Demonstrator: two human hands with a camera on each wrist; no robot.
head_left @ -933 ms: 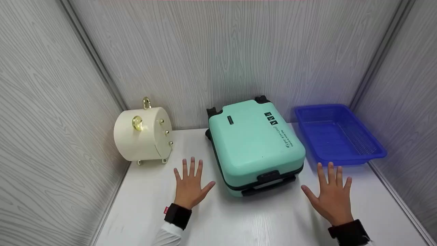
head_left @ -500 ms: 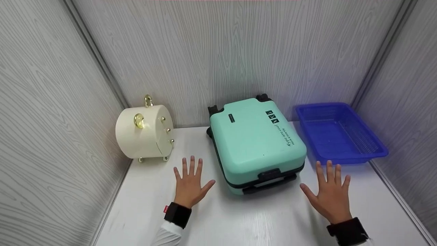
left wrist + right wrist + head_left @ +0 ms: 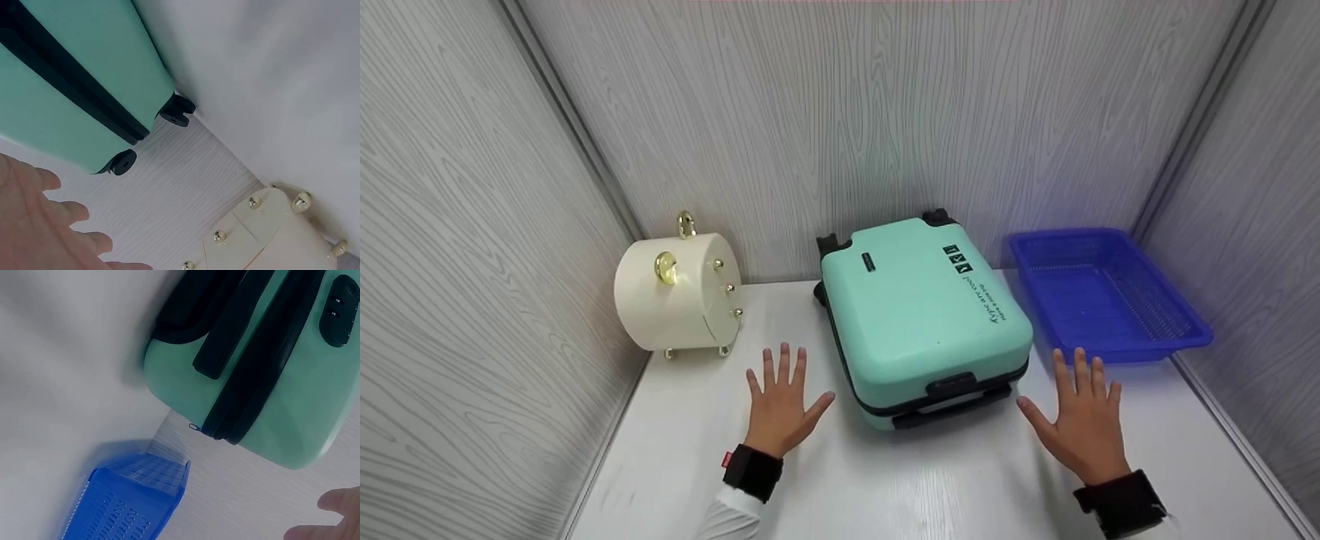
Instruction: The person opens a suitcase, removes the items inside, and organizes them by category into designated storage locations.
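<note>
A mint-green hard-shell suitcase lies flat on the white table, its black wheels toward the back wall and its black handle toward the front. To its front left, my left hand is held with fingers spread, apart from the case. My right hand is likewise spread, to the front right of the case and just in front of the blue basket. Neither hand holds anything. A combination lock shows on the case in the right wrist view. In the left wrist view, two suitcase wheels show beyond my fingers.
A cream drum-shaped box with gold knobs, a gold ring on top and small gold feet stands at the back left. Wood-grain panels enclose the table at the back and both sides.
My right hand has shifted slightly left and up, and its fingers have drawn a little closer together. My left hand has barely moved. The suitcase, box and basket stay in place.
</note>
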